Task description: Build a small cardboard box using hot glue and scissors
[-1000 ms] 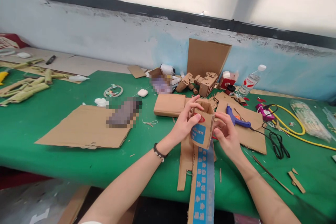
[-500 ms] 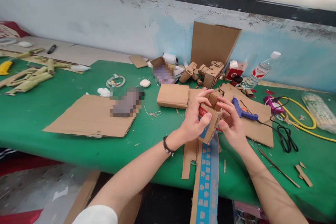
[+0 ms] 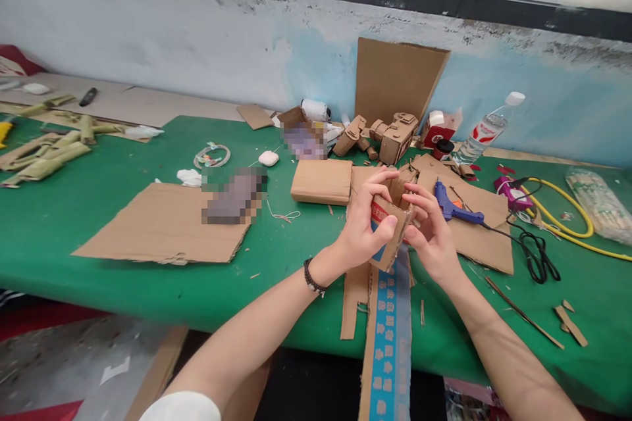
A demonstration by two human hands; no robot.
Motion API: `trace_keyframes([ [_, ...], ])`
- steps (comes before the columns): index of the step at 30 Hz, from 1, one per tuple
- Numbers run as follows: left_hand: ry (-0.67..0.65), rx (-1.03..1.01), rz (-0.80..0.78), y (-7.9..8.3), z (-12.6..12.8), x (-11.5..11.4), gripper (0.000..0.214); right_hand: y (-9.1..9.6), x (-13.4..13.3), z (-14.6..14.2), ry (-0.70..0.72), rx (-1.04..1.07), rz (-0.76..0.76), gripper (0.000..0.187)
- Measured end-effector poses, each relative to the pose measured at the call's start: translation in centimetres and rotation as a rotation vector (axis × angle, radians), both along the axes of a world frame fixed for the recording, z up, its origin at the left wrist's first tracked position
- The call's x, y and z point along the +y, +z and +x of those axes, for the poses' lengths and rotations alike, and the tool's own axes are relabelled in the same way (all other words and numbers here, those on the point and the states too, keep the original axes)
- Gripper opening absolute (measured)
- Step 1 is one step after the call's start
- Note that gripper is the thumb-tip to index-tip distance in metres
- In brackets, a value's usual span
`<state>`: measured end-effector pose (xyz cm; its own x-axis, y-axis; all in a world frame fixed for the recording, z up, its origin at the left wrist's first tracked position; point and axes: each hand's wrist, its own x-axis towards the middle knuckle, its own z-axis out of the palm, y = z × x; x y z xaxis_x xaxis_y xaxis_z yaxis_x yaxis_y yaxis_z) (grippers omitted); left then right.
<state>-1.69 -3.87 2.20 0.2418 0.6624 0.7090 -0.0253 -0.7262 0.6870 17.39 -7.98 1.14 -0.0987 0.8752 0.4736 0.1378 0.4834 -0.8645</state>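
Observation:
Both of my hands hold a small folded cardboard piece [image 3: 390,237] with red and blue print, raised just above the green table [image 3: 123,171]. My left hand [image 3: 364,227] wraps its left side, thumb on the front face. From the right, my right hand [image 3: 430,233] presses on it with curled fingers. Beneath them a long cardboard strip with a blue printed band [image 3: 388,335] runs over the table's front edge toward me.
A blue glue gun [image 3: 457,207] lies on cardboard just right of my hands, its black cord and yellow cable [image 3: 567,227] beyond. A flat cardboard sheet [image 3: 158,227], a cardboard block [image 3: 320,181], cardboard models [image 3: 390,135] and a water bottle [image 3: 486,128] are around.
The view has dropped and moved closer. My hands have turned the folded piece and closed in on its top, and my right hand's fingers now press against it.

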Motion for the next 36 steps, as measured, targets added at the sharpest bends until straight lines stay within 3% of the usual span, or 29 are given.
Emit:
trace_keyframes([
  [25, -0.011, 0.001, -0.032, 0.0, 0.1, 0.0, 0.024, -0.1, -0.5, -0.4, -0.017, -0.034, -0.017, 0.046],
  [29, -0.025, -0.018, -0.007, -0.1, 0.2, 0.1, 0.022, -0.4, -0.7, -1.3, -0.071, 0.039, 0.065, 0.052],
  [36, -0.106, -0.029, -0.123, 0.9, 0.4, -1.1, 0.020, -0.6, -1.4, -2.7, -0.167, 0.027, 0.240, 0.041],
])
